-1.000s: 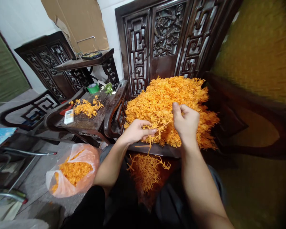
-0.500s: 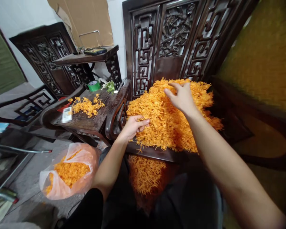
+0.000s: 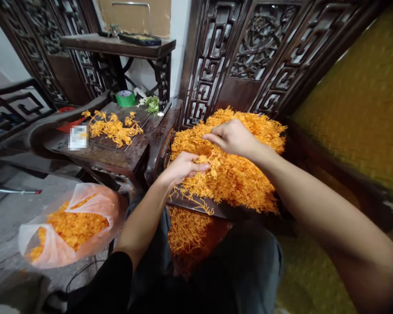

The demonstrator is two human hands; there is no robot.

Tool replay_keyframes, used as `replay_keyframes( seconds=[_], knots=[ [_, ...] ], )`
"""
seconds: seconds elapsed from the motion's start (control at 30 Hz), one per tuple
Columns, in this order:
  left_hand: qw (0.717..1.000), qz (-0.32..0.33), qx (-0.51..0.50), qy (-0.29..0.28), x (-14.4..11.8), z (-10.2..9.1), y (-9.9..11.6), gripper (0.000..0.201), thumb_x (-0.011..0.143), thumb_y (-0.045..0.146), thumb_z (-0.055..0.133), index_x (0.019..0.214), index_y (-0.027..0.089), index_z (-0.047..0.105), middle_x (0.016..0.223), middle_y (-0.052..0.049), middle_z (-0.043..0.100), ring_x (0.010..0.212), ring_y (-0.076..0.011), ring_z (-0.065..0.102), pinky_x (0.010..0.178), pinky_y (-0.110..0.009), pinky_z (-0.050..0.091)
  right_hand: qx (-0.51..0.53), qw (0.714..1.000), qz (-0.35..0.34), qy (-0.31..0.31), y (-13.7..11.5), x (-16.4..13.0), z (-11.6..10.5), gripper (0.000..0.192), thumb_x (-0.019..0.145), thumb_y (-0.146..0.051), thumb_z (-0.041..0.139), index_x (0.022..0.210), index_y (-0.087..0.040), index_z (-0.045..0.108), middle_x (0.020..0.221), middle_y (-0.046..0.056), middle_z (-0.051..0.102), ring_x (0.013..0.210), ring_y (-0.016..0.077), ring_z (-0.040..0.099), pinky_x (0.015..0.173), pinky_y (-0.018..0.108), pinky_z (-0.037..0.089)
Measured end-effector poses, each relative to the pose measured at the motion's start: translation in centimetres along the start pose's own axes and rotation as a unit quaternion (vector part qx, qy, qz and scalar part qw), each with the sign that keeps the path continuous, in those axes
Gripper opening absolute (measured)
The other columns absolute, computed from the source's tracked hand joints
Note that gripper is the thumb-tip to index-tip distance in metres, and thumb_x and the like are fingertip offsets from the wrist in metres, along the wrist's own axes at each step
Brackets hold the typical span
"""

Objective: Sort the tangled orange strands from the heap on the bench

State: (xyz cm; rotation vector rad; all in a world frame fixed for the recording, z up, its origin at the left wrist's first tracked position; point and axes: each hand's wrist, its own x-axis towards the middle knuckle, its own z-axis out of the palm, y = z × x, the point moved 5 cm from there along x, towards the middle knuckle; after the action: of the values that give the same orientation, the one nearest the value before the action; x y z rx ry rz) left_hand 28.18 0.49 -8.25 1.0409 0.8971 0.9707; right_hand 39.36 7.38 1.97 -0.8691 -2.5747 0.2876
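Right hand [image 3: 233, 137] moved toward left hand [image 3: 184, 168] pinching orange sprig [image 3: 214, 163]; right curled, contents unclear.

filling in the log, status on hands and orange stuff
Left hand pinching orange sprig. Right hand over orange heap, grip unclear. No obstruction seen between hands.

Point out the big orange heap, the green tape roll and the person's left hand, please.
Orange heap [image 3: 239, 176]: head view, on its front face.
Green tape roll [image 3: 126, 100]: head view, on its outer side.
Left hand [image 3: 180, 168]: head view, middle of the hand.
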Motion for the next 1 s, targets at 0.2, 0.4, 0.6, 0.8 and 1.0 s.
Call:
replay_keyframes(
  seconds=[0.2,0.4,0.6,0.8,1.0],
  knots=[
    [0.998,-0.058,-0.014,0.025,0.0,-1.5,-1.6,0.029,0.067,0.02,0.092,0.069,0.012,0.065,0.058,-0.006,0.065,0.038,-0.0023,0.032,0.042,-0.022,0.01,-0.067,0.933,0.269,0.23,9.3,0.6,-6.7,0.052,0.103,-0.051,0.05,0.064,-0.017,0.055,0.054,-0.001,0.044,0.056,0.0081,0.034,0.064,0.034,0.031],
    [0.994,-0.027,-0.1,0.034,1.0,-1.8,-2.2,0.02,0.077,0.016,0.084,0.079,0.011,0.065,0.074,-0.009,0.07,0.041,-0.0007,0.036,0.043,-0.02,0.014,-0.226,0.919,0.272,0.173,12.2,-0.4,-7.5,0.06,0.101,-0.064,0.044,0.082,-0.012,0.068,0.08,0.013,0.064,0.08,0.0204,0.057,0.077,0.038,0.041],
    [0.989,0.0,-0.147,0.02,1.3,-1.5,-2.0,0.02,0.077,0.019,0.084,0.079,0.012,0.065,0.077,-0.009,0.069,0.043,-0.0002,0.034,0.044,-0.022,0.013,-0.212,0.95,0.166,0.161,13.1,-1.5,-2.7,0.056,0.1,-0.056,0.047,0.127,-0.011,0.067,0.144,0.024,0.05,0.134,0.0369,0.049,0.111,0.056,0.04],
    [0.988,0.023,-0.15,0.025,1.0,-1.5,-1.7,0.023,0.075,0.025,0.088,0.077,0.014,0.067,0.075,-0.009,0.07,0.044,-0.0016,0.037,0.044,-0.024,0.014,-0.001,0.956,0.138,0.257,7.1,-3.8,-3.0,0.058,0.101,-0.061,0.041,0.14,-0.021,0.057,0.137,0.018,0.06,0.127,0.0304,0.059,0.102,0.052,0.052],
    [0.994,0.025,-0.104,0.012,0.1,0.1,-0.3,0.01,0.084,0.013,0.077,0.081,0.011,0.068,0.068,-0.005,0.067,0.04,-0.0005,0.038,0.042,-0.02,0.014,0.353,0.901,0.247,0.051,1.0,-4.3,0.8,0.055,0.06,-0.049,0.094,0.098,-0.016,0.072,0.078,0.007,0.071,0.063,0.0177,0.065,0.06,0.035,0.057]
  ],
)
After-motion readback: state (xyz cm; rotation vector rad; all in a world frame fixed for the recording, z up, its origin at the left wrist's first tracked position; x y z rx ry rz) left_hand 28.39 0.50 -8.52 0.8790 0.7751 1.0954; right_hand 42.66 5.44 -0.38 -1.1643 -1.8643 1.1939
